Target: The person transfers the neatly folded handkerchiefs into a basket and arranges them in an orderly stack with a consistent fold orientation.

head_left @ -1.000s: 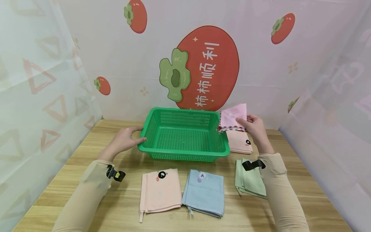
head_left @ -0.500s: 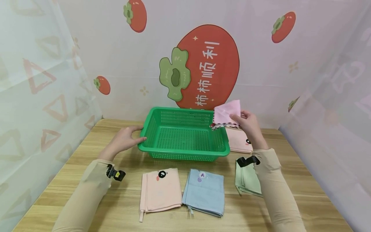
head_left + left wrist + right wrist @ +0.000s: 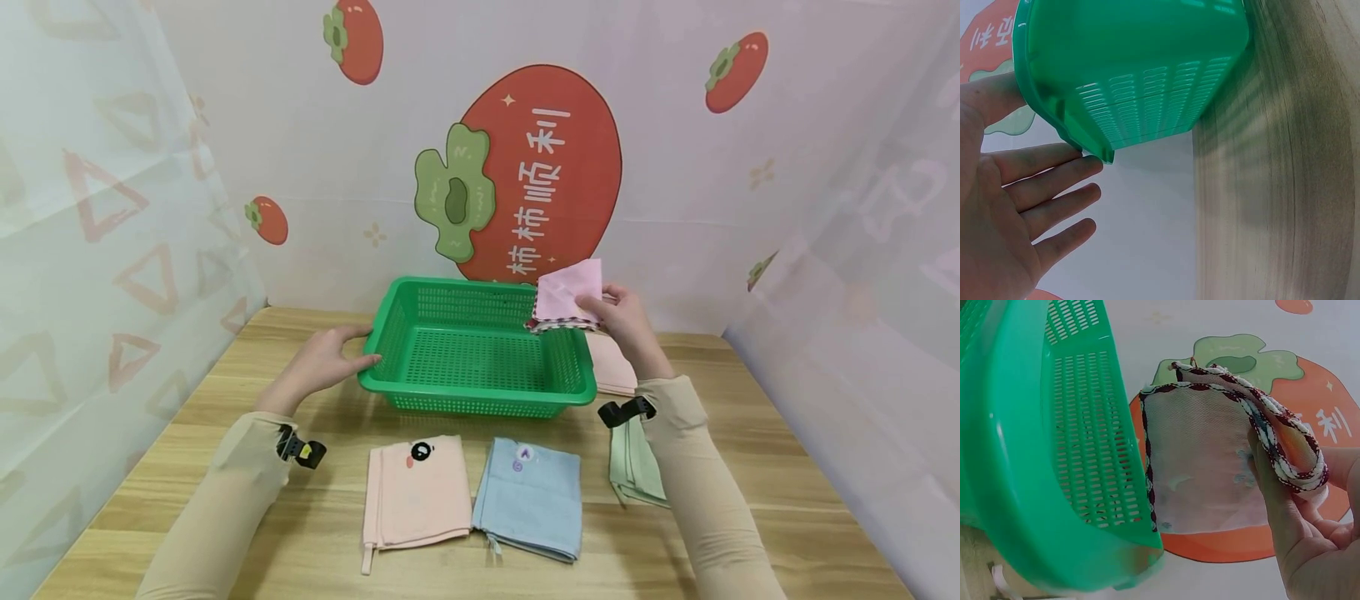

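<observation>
At the left end of the green plastic basket [image 3: 480, 401], my left hand [image 3: 321, 360] rests with its thumb over the rim. In the left wrist view the fingers [image 3: 1054, 209] are straight and spread, index and middle fingertips right at the rim's outer corner. My right hand [image 3: 626, 321] pinches a folded pink small towel [image 3: 568, 287] with a dark-red and white edging. It is held up over the basket's back right corner. The right wrist view shows the towel's [image 3: 1200, 456] layers hanging beside the perforated basket wall [image 3: 1091, 431].
Folded towels lie on the wooden table: a peach one [image 3: 420, 496] and a blue one [image 3: 531, 500] in front of the basket, a green one [image 3: 633, 462] partly under the right forearm, another peach one [image 3: 611, 367] right of the basket. A printed cloth backdrop [image 3: 315, 150] stands behind.
My right hand has moved left with the pink small towel, from beside the basket's right end to over its back right corner. The left hand and basket have kept their place.
</observation>
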Available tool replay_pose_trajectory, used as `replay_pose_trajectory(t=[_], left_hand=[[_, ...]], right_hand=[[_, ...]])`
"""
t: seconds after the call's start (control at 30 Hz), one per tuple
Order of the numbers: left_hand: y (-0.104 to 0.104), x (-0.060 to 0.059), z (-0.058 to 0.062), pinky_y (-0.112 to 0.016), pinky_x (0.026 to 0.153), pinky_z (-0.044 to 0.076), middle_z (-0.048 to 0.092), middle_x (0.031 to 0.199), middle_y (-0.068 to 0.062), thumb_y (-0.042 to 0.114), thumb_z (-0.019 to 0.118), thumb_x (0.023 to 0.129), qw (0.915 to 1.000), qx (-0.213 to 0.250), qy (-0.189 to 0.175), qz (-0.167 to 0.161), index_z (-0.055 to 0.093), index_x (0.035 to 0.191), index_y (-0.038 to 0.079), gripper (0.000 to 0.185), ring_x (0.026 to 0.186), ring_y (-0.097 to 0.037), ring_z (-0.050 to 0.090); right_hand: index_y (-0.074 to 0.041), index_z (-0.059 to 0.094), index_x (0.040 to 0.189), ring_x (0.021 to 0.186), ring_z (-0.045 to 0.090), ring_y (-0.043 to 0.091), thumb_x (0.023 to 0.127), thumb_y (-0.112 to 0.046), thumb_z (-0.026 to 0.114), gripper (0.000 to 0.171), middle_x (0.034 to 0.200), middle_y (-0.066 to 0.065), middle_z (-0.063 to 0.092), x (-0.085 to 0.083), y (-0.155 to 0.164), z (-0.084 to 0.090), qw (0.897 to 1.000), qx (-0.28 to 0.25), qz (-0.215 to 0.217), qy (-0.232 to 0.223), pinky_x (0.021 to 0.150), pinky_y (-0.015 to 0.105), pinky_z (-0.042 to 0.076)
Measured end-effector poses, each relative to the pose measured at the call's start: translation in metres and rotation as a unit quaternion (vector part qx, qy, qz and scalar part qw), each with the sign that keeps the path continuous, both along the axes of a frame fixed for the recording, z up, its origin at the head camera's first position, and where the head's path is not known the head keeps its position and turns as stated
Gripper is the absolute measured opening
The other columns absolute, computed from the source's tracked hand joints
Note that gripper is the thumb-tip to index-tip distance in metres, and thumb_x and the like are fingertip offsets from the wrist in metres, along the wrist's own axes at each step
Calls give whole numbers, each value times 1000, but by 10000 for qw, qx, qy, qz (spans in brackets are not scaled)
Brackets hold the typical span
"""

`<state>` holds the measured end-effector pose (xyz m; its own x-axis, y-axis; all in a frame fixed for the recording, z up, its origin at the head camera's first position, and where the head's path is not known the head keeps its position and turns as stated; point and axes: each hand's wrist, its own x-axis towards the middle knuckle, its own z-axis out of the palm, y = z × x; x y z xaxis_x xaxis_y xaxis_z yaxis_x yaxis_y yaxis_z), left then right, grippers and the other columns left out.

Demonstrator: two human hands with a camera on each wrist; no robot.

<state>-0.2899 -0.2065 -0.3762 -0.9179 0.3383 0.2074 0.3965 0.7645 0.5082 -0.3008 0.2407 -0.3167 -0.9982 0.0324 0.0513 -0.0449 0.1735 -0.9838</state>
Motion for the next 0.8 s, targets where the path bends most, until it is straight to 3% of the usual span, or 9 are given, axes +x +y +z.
replay_pose_trajectory(t=[0.33,0.8], left_hand=[[1,0,-1,-57,100,40,57,131,-19,39,68,85,10000,32,-9,34,54,132,1,62,125,-40,49],[0,-1,-2,-57,100,41,57,131,-19,40,68,85,10000,31,22,10,54,132,1,62,125,-40,49]], right_hand=[[0,51,112,63,60,0,88,-15,63,31,71,-12,65,-7,-11,-4,9998,-116,173,-71,59,15,52],[6,50,121,67,60,2,89,-18,63,42,78,-8,62,-18,-23,-6,9993,122,279,-236,61,16,52]])
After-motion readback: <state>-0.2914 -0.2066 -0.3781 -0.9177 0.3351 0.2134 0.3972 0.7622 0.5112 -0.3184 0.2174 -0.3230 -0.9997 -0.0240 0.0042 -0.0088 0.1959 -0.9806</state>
